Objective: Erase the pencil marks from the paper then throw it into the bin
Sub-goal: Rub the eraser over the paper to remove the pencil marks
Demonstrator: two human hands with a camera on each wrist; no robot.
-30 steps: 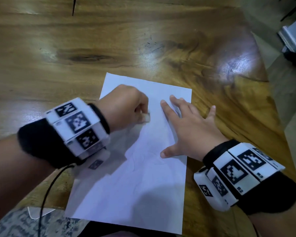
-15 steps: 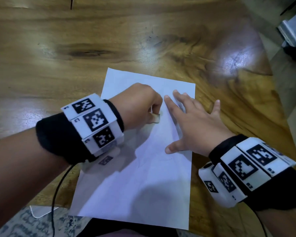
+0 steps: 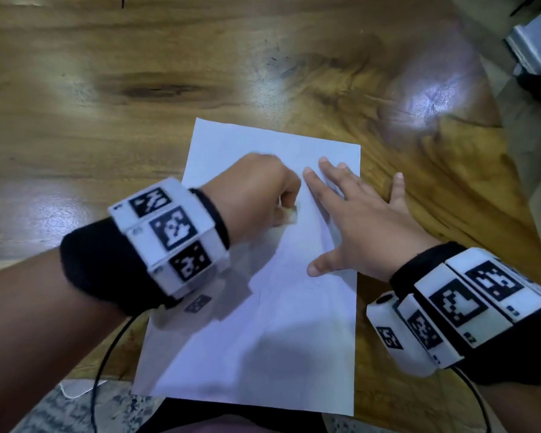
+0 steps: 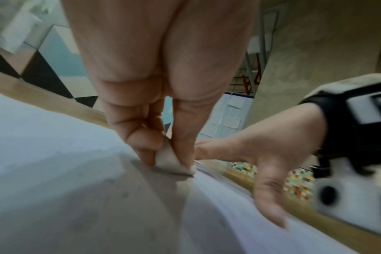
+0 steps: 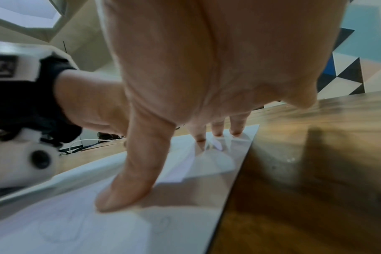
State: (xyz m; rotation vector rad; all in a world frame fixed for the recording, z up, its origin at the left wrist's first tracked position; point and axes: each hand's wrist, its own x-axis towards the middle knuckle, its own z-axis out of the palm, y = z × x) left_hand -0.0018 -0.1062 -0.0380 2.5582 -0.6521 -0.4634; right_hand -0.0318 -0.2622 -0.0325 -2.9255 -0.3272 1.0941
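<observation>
Now the left hand (image 3: pixel 256 195) pinches a small eraser (image 4: pixel 174 161) down on the paper (image 3: pixel 263 339), which lies at the wooden table's (image 3: pixel 75 104) near edge, while the right hand (image 3: pixel 363 226) presses it flat with spread, straight fingers.

Bright overhead light puts white glare on the table (image 3: pixel 431 101) beyond the paper (image 3: pixel 263 339), where soft shadows fall; wrist views are motion-blurred, edges warped.

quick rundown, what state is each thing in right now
paper: flat on the table, faint pencil marks left
eraser: pinched in the left hand, its tip on the paper
right hand: fingers spread, pressing the paper down
</observation>
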